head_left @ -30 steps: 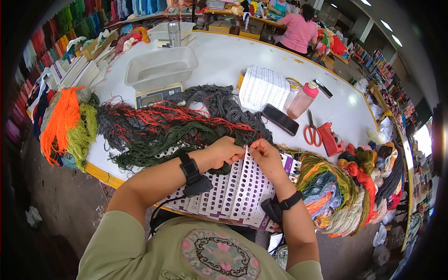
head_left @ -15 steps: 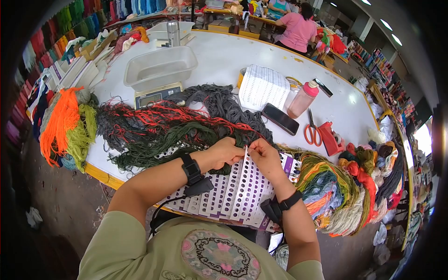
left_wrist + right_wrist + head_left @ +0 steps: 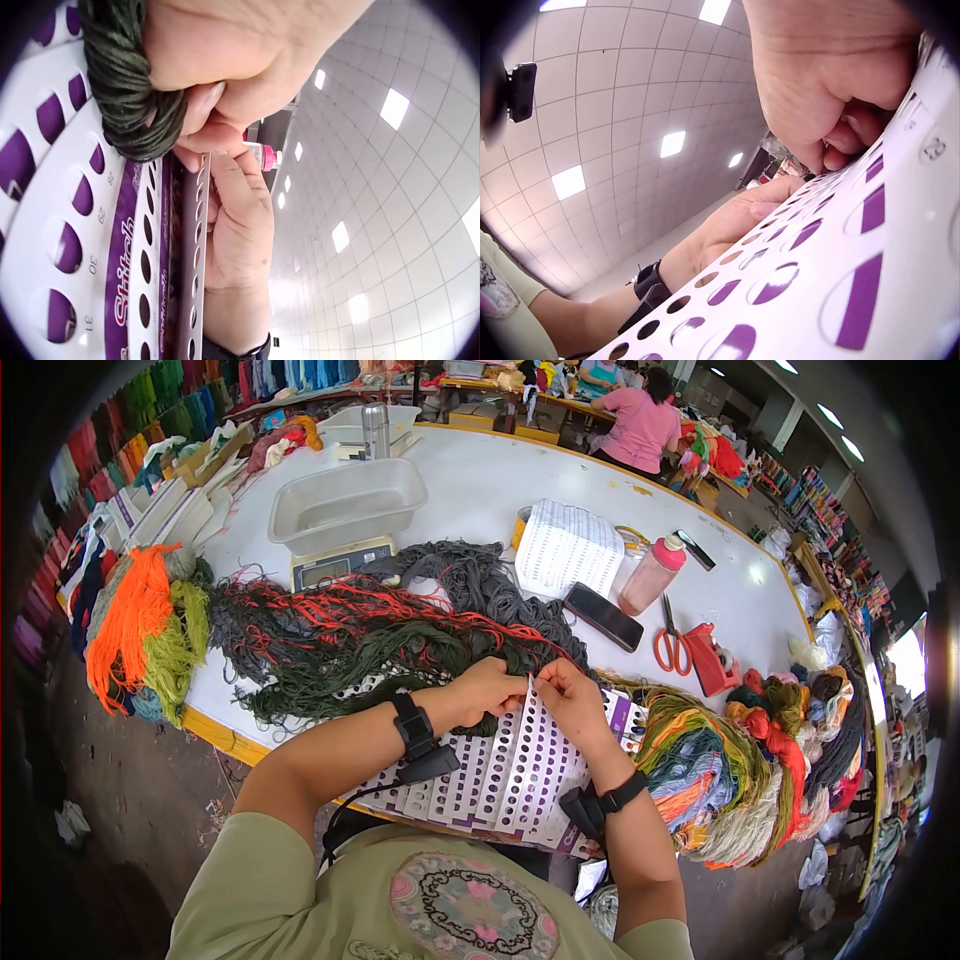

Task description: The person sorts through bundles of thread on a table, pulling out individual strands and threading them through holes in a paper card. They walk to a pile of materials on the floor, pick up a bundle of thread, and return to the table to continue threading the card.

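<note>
In the head view, my left hand (image 3: 488, 690) and right hand (image 3: 570, 705) meet at the top end of a white punched thread card (image 3: 525, 760). The right thumb and fingers pinch the card's end; in the right wrist view they curl at its edge. My left fingertips are at the same end, touching the right ones. In the left wrist view, a twisted dark green thread skein (image 3: 127, 90) bends into my curled left fingers, which hold it. Other punched cards (image 3: 64, 240), with purple print and numbers, lie fanned beneath. The exact fingertip contact is hidden.
Piled grey, red and green yarn (image 3: 380, 620) lies beyond my hands, multicoloured skeins (image 3: 700, 770) to the right. Farther back are a phone (image 3: 603, 616), scissors (image 3: 671, 645), a red tape dispenser (image 3: 710, 660), a pink-capped bottle (image 3: 650, 575) and a plastic tub (image 3: 345, 505) on a scale.
Both hands stay at the card's top end, with only slight finger movement. The head view shifts very slightly.
</note>
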`<state>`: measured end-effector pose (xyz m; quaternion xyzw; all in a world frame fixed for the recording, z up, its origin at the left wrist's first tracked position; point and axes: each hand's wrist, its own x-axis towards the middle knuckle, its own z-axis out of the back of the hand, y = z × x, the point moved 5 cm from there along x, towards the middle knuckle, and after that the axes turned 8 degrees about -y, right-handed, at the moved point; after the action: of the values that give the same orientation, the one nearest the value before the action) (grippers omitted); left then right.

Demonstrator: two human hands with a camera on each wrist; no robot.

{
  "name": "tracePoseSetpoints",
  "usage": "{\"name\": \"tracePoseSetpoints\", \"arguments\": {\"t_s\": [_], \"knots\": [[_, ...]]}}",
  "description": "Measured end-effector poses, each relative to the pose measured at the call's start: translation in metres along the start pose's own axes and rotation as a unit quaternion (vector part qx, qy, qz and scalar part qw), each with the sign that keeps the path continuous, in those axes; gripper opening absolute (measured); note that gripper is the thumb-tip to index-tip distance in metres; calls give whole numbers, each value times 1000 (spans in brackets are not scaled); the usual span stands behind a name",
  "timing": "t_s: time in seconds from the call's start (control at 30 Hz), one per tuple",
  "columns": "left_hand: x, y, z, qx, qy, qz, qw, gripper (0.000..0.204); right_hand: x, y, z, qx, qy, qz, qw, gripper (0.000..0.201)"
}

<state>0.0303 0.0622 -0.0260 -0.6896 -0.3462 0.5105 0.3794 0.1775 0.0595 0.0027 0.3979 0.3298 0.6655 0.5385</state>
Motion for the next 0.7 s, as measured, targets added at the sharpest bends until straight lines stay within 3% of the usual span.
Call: {"name": "tracePoseSetpoints", "arguments": {"t_s": [0.33,0.53,0.6,0.7], "knots": [[-4,2,2,25,2,-11,1000,14,-1,3,0,-12,-4,12,1000,9],[-2,3,2,34,23,-8,999,6,-2,4,0,-14,-7,11,1000,8],[-2,4,2,23,26,-18,999,16,-3,5,0,-15,-7,10,1000,8],[-3,4,2,10,13,-15,1000,16,-4,8,0,-9,5,8,1000,4]]}}
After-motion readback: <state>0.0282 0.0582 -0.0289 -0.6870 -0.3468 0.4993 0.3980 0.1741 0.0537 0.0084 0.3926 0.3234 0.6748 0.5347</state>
